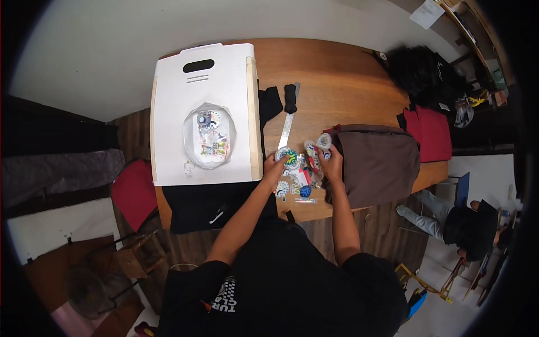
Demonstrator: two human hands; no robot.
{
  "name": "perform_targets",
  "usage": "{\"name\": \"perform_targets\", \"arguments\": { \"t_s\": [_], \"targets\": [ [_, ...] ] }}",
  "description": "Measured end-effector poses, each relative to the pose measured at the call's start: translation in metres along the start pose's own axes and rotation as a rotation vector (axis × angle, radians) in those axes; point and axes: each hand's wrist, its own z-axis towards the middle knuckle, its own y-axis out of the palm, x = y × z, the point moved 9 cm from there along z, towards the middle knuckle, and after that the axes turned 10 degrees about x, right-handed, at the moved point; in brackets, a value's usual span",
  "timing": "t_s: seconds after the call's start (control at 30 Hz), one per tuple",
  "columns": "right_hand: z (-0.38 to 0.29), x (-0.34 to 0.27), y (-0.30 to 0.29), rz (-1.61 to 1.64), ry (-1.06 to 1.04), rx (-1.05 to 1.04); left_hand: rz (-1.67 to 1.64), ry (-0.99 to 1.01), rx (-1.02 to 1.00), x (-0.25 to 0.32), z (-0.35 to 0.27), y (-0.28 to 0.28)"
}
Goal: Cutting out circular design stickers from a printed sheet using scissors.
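Observation:
My left hand (274,168) grips a round patterned sticker or patch (288,156), green and blue on a pale backing. Pinched in my right hand (332,165) are several small printed pieces (312,152), with a pale round one at the fingertips. Below and between both hands, more loose printed pieces lie on the wooden table, among them a blue round one (305,191). To the left stands a white plastic board or case (168,97), with a clear plastic bag (230,126) of printed pieces on it.
A steel ruler (286,130) lies beyond my left hand, a black rolled item (290,99) across it. Folded brown fabric (379,164) is at the right, red fabric (433,135) behind it. Black fabric (189,210) hangs over the near edge. A person (467,227) is at far right.

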Motion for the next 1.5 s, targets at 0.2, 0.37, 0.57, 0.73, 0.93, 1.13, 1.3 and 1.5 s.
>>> {"name": "perform_targets", "arguments": {
  "t_s": [0.2,0.37,0.57,0.73,0.93,1.13,1.3,1.5],
  "targets": [
    [-0.040,-0.009,0.036,-0.431,-0.280,-0.331,-0.006,0.026,-0.026,-0.002,-0.004,-0.004],
    [-0.042,-0.003,0.028,-0.140,-0.149,-0.275,0.021,0.029,-0.032,-0.005,-0.008,-0.003],
    [-0.042,-0.010,0.023,-0.182,-0.158,-0.300,0.020,0.042,-0.027,-0.014,-0.004,-0.010],
    [-0.049,-0.004,0.029,-0.219,-0.124,-0.321,0.021,0.067,-0.026,-0.009,-0.012,-0.008],
    [-0.043,-0.016,0.019,-0.152,-0.226,-0.141,-0.004,0.084,-0.037,-0.024,0.001,-0.014],
    [-0.040,-0.001,-0.007,0.207,0.212,-0.040,0.013,0.224,0.047,-0.020,-0.002,-0.016],
    [-0.050,0.015,-0.009,0.415,0.406,-0.011,0.058,0.556,0.029,0.006,-0.013,-0.008],
    [-0.068,0.016,0.004,0.692,0.629,-0.040,0.166,0.405,-0.199,-0.020,-0.004,0.006]
  ]
}}
